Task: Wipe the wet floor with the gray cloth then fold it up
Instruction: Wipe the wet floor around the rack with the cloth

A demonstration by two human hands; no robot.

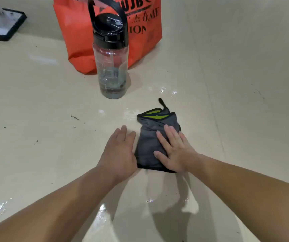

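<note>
The gray cloth (148, 142) lies folded into a narrow bundle on the cream tiled floor (44, 105), its black-edged green lining and a black loop showing at the far end. My right hand (173, 149) lies flat on top of the cloth, fingers spread, pressing it down. My left hand (120, 151) rests flat on the floor just left of the cloth, its edge touching the cloth's left side. Wet patches glisten on the floor just beyond the cloth (129, 114) and nearer to me (103, 212).
A clear water bottle (111, 67) with a black lid and carry handle stands beyond the cloth to the left. Behind it sits an orange shopping bag (81, 32). A black-edged base plate (4, 23) is at the far left. Small dark specks dot the floor.
</note>
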